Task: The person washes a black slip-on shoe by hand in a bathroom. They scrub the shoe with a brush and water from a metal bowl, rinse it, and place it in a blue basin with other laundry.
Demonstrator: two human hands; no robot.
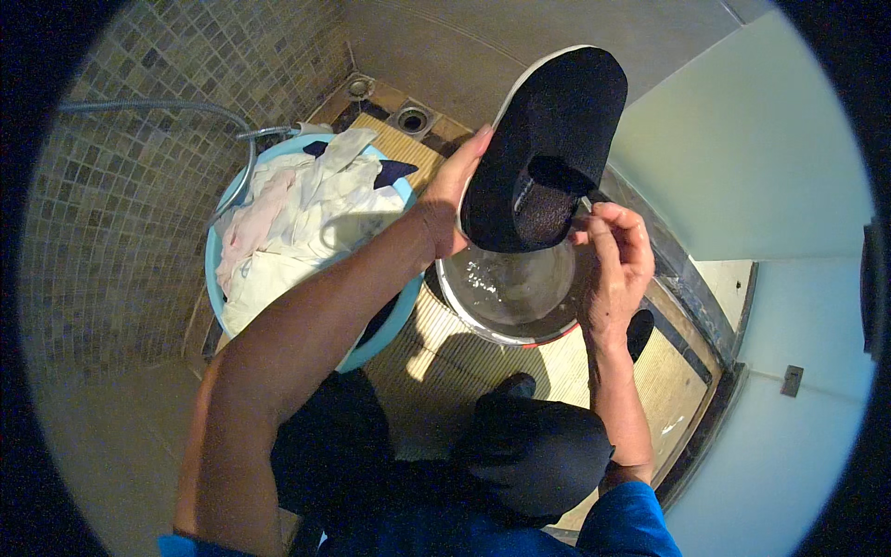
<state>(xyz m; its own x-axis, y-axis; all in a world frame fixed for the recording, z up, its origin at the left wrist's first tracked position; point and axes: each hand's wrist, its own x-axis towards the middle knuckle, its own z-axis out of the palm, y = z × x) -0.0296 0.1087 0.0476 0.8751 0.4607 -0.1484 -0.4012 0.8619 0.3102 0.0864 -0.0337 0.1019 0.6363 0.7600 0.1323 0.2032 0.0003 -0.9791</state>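
A black slipper [557, 111] with a white sole edge is held up in front of me, with its dark, textured strap [550, 209] towards me. My left hand [456, 188] grips it along its left side. At the strap's right edge, my right hand [616, 250] pinches a thin, pale object [586, 202]; most of that object is hidden, so its kind is unclear. Under the slipper stands a round basin [480, 331] of water with a partly red rim. The slipper and my right hand cover part of the basin.
A light blue tub [390, 348] piled with white and pink cloth [299, 209] stands left. A metal shower hose [167, 104] hangs over its edge. Floor drains [412, 120] lie in the far corner. A raised ledge [703, 313] and frosted panels [752, 160] bound the right.
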